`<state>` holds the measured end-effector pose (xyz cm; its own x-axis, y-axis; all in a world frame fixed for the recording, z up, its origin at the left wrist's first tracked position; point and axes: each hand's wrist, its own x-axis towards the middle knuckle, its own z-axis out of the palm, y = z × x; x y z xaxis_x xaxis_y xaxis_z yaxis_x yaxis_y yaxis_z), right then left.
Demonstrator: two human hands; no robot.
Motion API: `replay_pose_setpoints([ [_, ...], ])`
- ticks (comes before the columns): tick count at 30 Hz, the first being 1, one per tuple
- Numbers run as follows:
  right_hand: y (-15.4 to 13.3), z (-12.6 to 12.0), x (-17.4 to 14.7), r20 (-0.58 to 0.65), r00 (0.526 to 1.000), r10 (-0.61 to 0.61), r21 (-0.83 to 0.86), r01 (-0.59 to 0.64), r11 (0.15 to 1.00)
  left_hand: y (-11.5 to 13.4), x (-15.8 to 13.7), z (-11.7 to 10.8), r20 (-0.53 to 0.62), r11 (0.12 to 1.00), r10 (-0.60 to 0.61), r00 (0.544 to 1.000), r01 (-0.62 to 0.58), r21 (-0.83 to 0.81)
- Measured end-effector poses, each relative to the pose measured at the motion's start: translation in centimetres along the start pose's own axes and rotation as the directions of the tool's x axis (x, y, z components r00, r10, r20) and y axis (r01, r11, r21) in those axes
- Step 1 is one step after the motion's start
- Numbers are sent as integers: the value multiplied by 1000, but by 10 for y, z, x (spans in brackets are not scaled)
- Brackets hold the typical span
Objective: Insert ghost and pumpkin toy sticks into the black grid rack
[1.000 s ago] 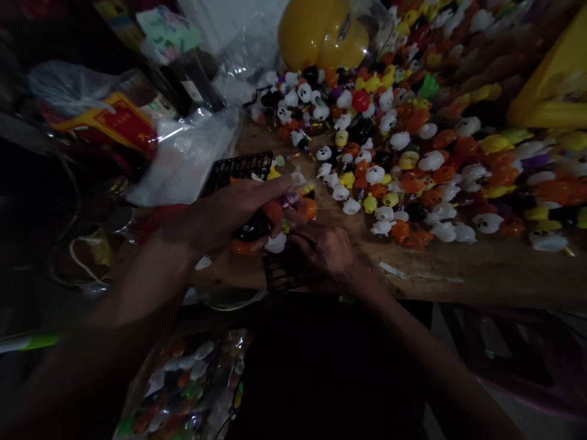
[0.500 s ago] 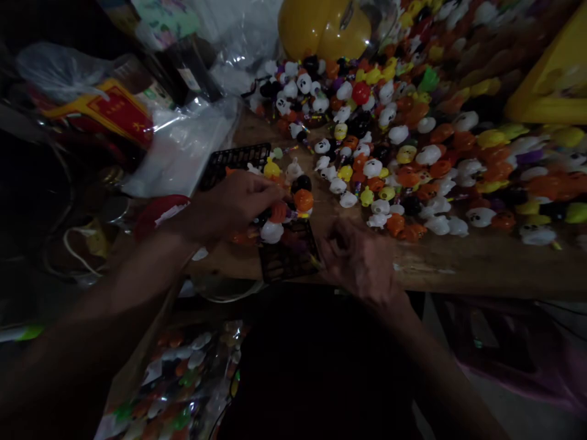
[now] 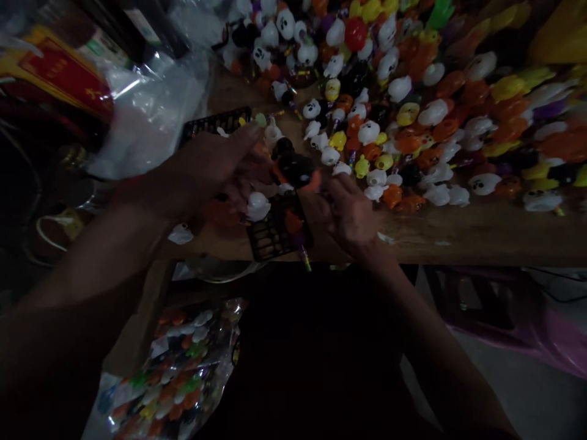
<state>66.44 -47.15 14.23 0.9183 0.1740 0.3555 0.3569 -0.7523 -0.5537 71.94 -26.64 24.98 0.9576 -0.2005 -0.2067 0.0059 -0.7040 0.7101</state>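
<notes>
My left hand (image 3: 229, 168) reaches over a small bunch of toy figures, thumb and fingers apart, with a white figure (image 3: 258, 206) just below its fingers. My right hand (image 3: 351, 214) has its fingers closed at the orange end of a black-and-orange toy figure (image 3: 297, 170), which is smeared by motion. Under it lies a black plastic grid tray (image 3: 270, 235). On this tray an orange figure on a purple stick (image 3: 294, 223) rests with its tip past the table edge. A second black grid tray (image 3: 215, 121) is partly covered by my left hand.
Heaps of small ghost, pumpkin and duck-like figures (image 3: 403, 140) cover the right and back of the wooden table (image 3: 440, 241). Clear plastic bags (image 3: 142, 116) and a red-and-yellow box (image 3: 68, 73) stand at left. A bag of figures (image 3: 178, 373) sits below the table.
My left hand has opened from a pinch. My right hand has risen from the table edge to the black-and-orange figure, leaving the purple-stick figure on the tray. The view has tipped lower.
</notes>
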Motion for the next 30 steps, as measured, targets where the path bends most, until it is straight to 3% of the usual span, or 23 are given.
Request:
replay_pose_setpoints([
  [2, 14, -5, -19, -47, 995, 85, -12, -85, 996, -1, -5, 0, 41, 999, 5, 999, -7, 51],
  [4, 24, -6, -35, -32, 980, 197, -53, -199, 979, -4, -12, 1, 57, 975, 114, 992, -122, 186],
  [9, 20, -6, -45, -28, 892, 451, -314, -436, 843, -17, -24, 5, 86, 817, 363, 928, -361, 450],
  [12, -5, -9, -47, 0, 901, 433, -382, -400, 833, -26, -21, 6, 131, 644, 495, 859, -463, 609],
  [14, -29, -6, -53, 160, 906, 392, -376, -312, 873, -30, -14, 5, 187, 522, 562, 806, -521, 676],
  [17, -57, 7, -65, 430, 808, 403, -373, -248, 894, -38, -1, 3, 280, 367, 634, 721, -599, 712],
  [19, -64, 13, -67, 475, 758, 446, -399, -267, 877, -43, 5, 1, 318, 308, 688, 653, -659, 687],
  [21, -63, 13, -63, 459, 751, 474, -422, -285, 861, -47, 7, -2, 308, 306, 730, 610, -695, 650],
  [22, -60, 10, -59, 450, 759, 470, -423, -282, 861, -48, 6, -2, 303, 324, 733, 610, -703, 633],
  [24, -55, 2, -48, 425, 795, 432, -404, -260, 877, -48, 3, -3, 289, 393, 712, 639, -705, 590],
  [28, -54, -15, -20, 323, 917, 234, -261, -152, 953, -43, -4, -3, 226, 574, 642, 733, -655, 492],
  [30, -57, -16, -5, 268, 954, 137, -164, -95, 982, -43, -5, -4, 215, 618, 629, 747, -649, 444],
])
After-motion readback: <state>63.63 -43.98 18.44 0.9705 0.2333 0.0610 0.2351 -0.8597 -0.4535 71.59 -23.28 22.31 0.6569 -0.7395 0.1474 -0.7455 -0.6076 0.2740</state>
